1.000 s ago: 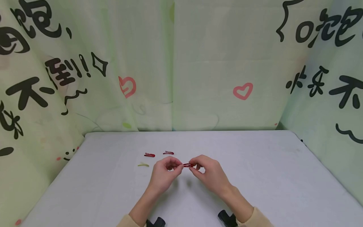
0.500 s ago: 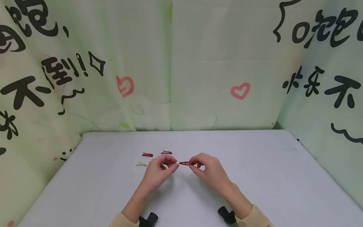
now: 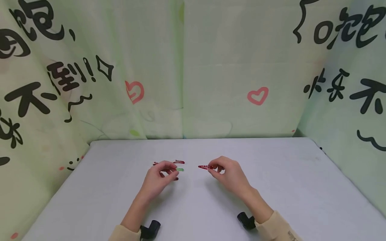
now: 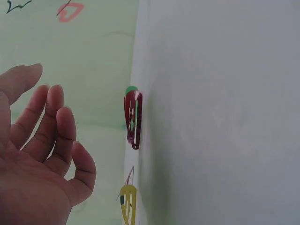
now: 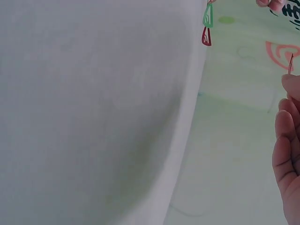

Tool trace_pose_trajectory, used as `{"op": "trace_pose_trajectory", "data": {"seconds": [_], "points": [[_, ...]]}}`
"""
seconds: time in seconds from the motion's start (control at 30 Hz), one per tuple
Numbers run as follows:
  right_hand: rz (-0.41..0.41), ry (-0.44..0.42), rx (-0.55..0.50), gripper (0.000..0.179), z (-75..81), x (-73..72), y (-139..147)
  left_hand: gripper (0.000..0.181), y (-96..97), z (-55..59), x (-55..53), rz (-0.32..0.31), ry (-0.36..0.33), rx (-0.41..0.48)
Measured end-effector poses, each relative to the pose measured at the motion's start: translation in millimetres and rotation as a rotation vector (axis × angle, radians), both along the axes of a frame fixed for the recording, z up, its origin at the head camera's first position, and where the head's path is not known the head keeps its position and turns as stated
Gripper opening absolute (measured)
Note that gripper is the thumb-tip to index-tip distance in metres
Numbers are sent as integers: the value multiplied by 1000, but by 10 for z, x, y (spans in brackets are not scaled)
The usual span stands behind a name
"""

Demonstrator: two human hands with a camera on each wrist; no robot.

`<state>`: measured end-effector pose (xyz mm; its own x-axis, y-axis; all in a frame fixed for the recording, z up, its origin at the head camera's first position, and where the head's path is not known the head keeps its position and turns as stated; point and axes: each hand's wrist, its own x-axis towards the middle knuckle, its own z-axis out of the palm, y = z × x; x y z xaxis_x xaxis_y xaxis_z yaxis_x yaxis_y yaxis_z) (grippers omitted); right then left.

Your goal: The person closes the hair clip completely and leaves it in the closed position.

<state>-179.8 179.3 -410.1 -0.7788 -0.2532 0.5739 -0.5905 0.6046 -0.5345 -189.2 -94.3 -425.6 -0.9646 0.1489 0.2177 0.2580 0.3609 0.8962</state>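
My right hand (image 3: 230,174) pinches a red snap hair clip (image 3: 205,167) by one end, raised over the table; in the right wrist view the clip (image 5: 290,64) shows edge-on at the fingertips. To the left, my left hand (image 3: 158,179) hovers over other clips with its fingers loosely bent. In the left wrist view this hand (image 4: 47,154) has a gap between thumb and fingers and holds nothing. A green hair clip (image 3: 180,169) and a red one (image 3: 176,179) peek out by its fingertips. A yellow clip (image 4: 127,201) appears only in the left wrist view.
Another red clip (image 3: 179,162) lies just beyond the left hand, and a further red clip (image 3: 155,163) is mostly hidden behind it. White cloth covers the table (image 3: 271,180). Printed green curtains (image 3: 217,110) hang behind and at both sides.
The hands have drawn apart: the left released the red clip and shifted left, now covering the yellow clip in the head view. The right carried its clip slightly right and farther away. A green clip became visible.
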Motion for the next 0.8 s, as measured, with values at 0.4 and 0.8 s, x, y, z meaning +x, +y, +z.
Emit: {"op": "trace_pose_trajectory", "data": {"seconds": [0.4,0.8], "points": [[-105,-129,45,18,72,-189,248,16,-235,-45,-74,31,-28,-152],[-170,-240,105,14,52,-369,474,23,-471,-75,-140,105,-35,-261]]}}
